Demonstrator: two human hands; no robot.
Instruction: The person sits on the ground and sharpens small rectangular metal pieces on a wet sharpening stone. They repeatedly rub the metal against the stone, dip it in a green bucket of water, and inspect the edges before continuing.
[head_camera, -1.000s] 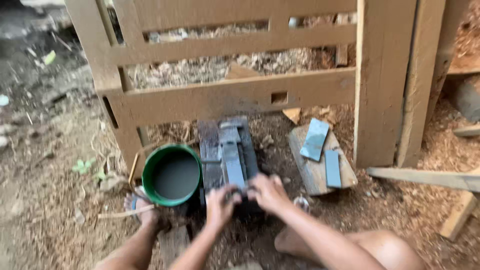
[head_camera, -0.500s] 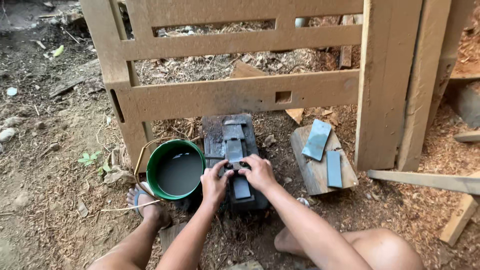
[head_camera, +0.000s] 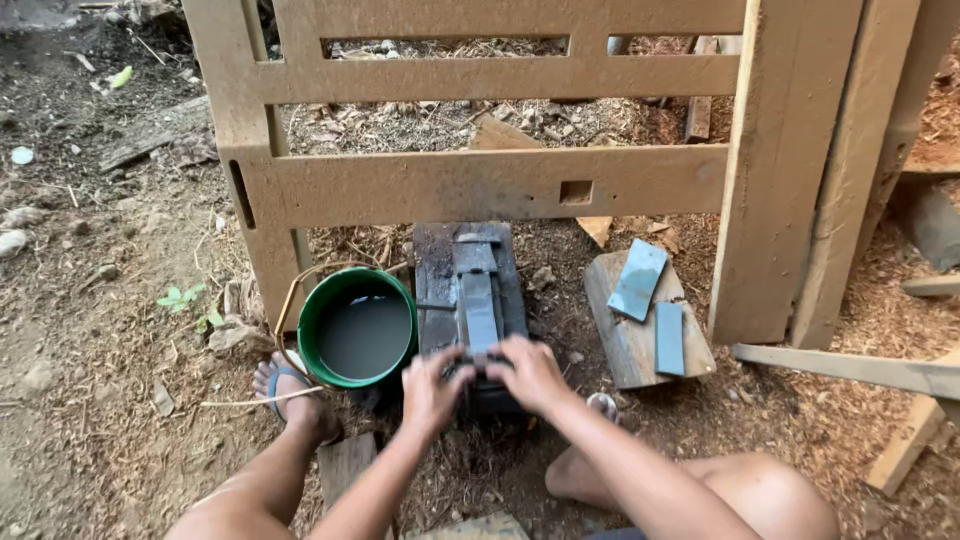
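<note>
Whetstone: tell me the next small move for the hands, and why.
Probably push forward along the whetstone. Both hands, left hand and right hand, sit together at its near end, pressing something small that they hide, so the stone's whole wet-looking length lies free ahead. The green bucket of water stands just left, within reach if the stone dries.
</note>
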